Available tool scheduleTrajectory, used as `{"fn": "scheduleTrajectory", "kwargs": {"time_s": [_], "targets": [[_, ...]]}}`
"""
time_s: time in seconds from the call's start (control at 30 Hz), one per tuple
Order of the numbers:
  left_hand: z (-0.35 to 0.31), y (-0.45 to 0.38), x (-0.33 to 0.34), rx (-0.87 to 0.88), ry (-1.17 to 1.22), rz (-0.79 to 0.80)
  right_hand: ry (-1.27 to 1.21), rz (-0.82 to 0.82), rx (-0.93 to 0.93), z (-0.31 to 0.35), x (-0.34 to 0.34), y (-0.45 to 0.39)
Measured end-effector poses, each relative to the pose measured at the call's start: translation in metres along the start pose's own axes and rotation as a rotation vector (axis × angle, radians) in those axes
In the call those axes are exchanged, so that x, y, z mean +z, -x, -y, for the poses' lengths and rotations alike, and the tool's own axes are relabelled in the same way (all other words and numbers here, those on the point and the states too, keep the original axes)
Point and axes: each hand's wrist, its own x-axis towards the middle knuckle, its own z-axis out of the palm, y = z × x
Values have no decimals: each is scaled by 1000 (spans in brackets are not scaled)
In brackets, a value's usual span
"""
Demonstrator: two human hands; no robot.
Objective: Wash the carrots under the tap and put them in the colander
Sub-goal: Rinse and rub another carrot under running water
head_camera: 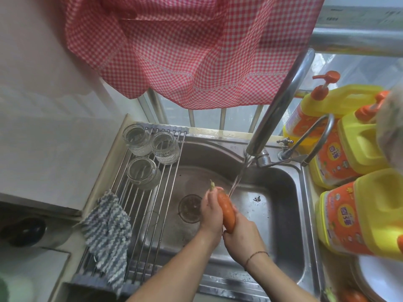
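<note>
An orange carrot [227, 211] is held over the steel sink [281, 205], its thick end up under the water stream [238, 179] that runs from the tap [281, 101]. My left hand [210, 214] wraps the carrot's upper part from the left, with the green stem end poking out above the fingers. My right hand [242, 238] grips the carrot's lower tip from below. At the bottom right edge lies another carrot [354, 296] beside a white rim [379, 277]; whether that rim is the colander I cannot tell.
A roll-up drying rack [150, 214] covers the sink's left part, with three upturned glass jars [150, 158] and a grey striped cloth [108, 234]. Three yellow detergent bottles [357, 216] stand right of the sink. A red checked curtain [185, 51] hangs above. The drain [189, 208] sits left of my hands.
</note>
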Motion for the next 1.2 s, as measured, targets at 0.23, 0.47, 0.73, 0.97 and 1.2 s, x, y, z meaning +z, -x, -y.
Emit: {"fn": "scheduleTrajectory", "kwargs": {"time_s": [0.23,0.47,0.73,0.97,1.2], "targets": [[4,3,-2,72,-81,139,3,-27,30,-5,-1,-1],[1,2,5,7,49,-32,-40,-15,-24,-2,3,-1],[2,10,-17,112,-336,307,-396,204,187,-13,-7,-8],[4,11,-19,116,-154,401,-587,289,247,-8,-10,-6],[-10,14,-4,60,63,234,-565,256,211,-2,-10,-3]]}}
